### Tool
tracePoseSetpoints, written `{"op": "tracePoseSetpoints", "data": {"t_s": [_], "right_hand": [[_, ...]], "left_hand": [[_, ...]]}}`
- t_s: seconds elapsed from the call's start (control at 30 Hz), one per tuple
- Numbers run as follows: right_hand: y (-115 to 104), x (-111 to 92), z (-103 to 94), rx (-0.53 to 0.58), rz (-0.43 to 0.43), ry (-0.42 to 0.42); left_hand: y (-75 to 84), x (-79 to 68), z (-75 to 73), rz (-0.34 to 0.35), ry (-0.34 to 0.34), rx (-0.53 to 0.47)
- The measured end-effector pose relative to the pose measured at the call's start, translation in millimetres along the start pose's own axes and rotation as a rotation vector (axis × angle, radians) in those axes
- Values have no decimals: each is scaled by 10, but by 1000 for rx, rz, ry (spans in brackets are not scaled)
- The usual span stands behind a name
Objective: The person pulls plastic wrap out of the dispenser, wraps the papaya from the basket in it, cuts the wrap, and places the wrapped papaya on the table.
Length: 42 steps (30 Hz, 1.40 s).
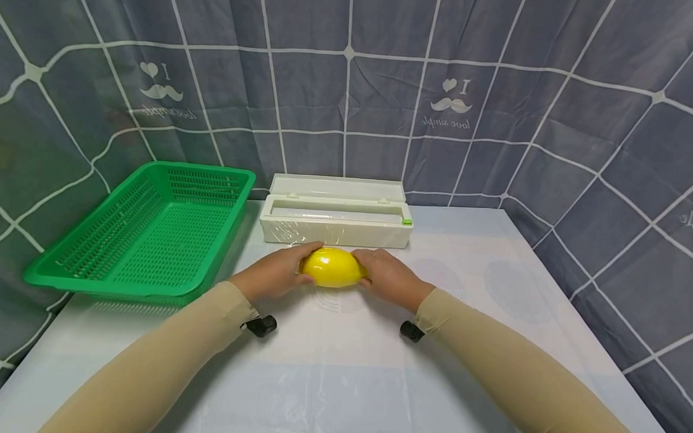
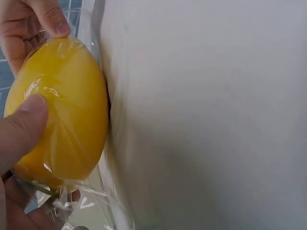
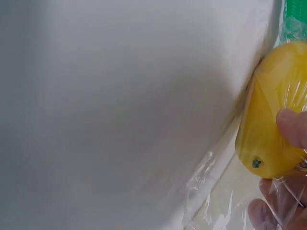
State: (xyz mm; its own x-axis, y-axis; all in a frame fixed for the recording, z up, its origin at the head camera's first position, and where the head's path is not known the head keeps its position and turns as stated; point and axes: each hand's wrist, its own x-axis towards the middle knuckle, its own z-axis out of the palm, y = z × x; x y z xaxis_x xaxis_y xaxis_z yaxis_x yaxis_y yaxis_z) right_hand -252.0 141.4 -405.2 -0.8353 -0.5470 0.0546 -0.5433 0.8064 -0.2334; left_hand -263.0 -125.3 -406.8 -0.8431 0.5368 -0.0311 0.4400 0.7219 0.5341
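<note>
Between my two hands is an oval yellow fruit (image 1: pixel 333 267) with a small green stem end. Clear cling film (image 2: pixel 98 194) covers it, stretched over its skin and bunched in loose folds at its ends. My left hand (image 1: pixel 277 273) grips the left end, its thumb pressed on the yellow side. My right hand (image 1: pixel 394 277) holds the right end, and in the right wrist view its thumb lies across the wrapped fruit with fingers below. Just behind the fruit stands a white cling film dispenser (image 1: pixel 336 233) with its lid raised.
A large green basket (image 1: pixel 206 282) stands at the left of the white-covered table (image 1: pixel 340 395). On the dispenser's right end is a green slider (image 1: pixel 407 222). A grey checked curtain (image 1: pixel 351 95) hangs behind and along both sides.
</note>
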Motion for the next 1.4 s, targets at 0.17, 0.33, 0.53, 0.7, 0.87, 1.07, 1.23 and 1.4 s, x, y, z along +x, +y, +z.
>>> {"op": "tracePoseSetpoints", "data": {"t_s": [0.17, 0.33, 0.53, 0.7, 0.87, 1.07, 1.23, 1.4], "right_hand": [[42, 62, -16, 14, -21, -16], [70, 105, -39, 3, -7, -44], [84, 128, -95, -4, 40, -85], [72, 136, -130, 31, 43, -93], [76, 145, -131, 77, 33, -86], [122, 141, -126, 161, 98, -120], [152, 112, -148, 185, 127, -95], [70, 147, -172, 6, 39, 11]], "left_hand": [[-57, -4, -63, 7, -31, -7], [-46, -19, -105, 2, -6, 47], [52, 2, -34, 115, 49, 207], [63, 51, 33, 129, 94, 277], [34, 109, 34, 120, 138, 243], [-19, 168, 9, 82, 104, 197], [-41, 195, -28, 53, 71, 164], [-52, 248, -71, 16, 45, 138]]}}
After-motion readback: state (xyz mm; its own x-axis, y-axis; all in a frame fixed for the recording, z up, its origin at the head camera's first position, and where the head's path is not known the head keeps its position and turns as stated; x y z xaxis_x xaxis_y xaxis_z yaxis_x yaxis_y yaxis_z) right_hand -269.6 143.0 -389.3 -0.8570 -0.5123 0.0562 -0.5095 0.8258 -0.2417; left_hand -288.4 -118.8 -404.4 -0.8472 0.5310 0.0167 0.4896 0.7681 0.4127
